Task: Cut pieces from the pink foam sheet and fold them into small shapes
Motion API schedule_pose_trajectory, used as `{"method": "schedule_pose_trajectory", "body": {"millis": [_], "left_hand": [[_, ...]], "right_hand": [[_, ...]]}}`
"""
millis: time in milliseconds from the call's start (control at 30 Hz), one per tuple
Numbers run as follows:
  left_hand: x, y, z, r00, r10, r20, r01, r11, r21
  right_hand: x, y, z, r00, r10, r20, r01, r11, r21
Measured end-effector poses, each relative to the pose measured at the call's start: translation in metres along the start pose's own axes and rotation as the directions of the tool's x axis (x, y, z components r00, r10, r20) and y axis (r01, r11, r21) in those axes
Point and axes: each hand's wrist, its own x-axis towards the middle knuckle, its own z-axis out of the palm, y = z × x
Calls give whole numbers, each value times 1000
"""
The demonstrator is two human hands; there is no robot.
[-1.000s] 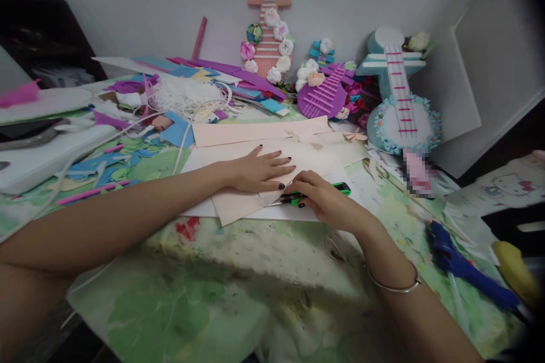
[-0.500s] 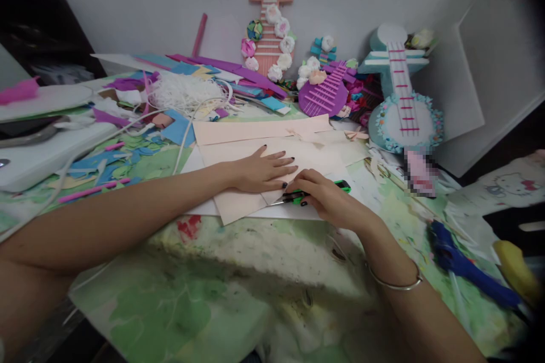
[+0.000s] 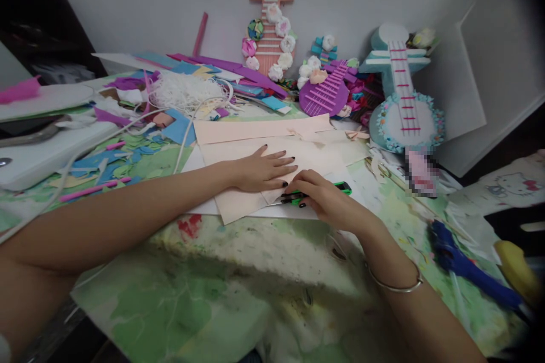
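My left hand (image 3: 264, 172) lies flat with fingers spread on a pale peach sheet (image 3: 238, 204), pressing it down. In my right hand (image 3: 326, 198) is a green and black utility knife (image 3: 344, 187), its fingers wrapped round the handle. The blade points left and touches the sheet just below my left fingertips. Under the peach sheet shows a white sheet (image 3: 298, 212). A narrower peach strip (image 3: 259, 129) lies along the far side, with small peach scraps (image 3: 356, 135) at its right.
Paper scraps (image 3: 93, 167), a white cord (image 3: 185, 142) and a heap of white shreds (image 3: 187, 93) lie left. Decorated lute-shaped crafts, one pink (image 3: 269, 48), one purple (image 3: 321, 96), one teal and white (image 3: 404, 116), stand behind. A blue glue gun (image 3: 472, 272) lies right.
Very little differs. The knife has shifted slightly along the sheet in my right hand; my left hand stays in place.
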Motion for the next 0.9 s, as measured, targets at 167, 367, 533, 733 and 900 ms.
{"method": "schedule_pose_trajectory", "body": {"millis": [167,367,533,733,900], "left_hand": [[0,-1,0,1000,4,-8,-4,1000,-7],[0,-1,-1,1000,1,-4,-1,1000,-16],[0,-2,-2,1000,-12,-1,12,1000,-16],[-1,-1,-3,1000,-10,-3,10,1000,-7],[-1,-3,-2,1000,2,-19,-2,1000,-24]], "right_hand": [[-2,2,-1,1000,4,-1,-4,1000,-21],[2,0,3,1000,-7,-8,7,1000,-11],[2,-1,4,1000,-20,-11,20,1000,-11],[-3,-3,2,1000,2,-4,-2,1000,12],[-3,-3,2,1000,14,11,-14,1000,17]]}}
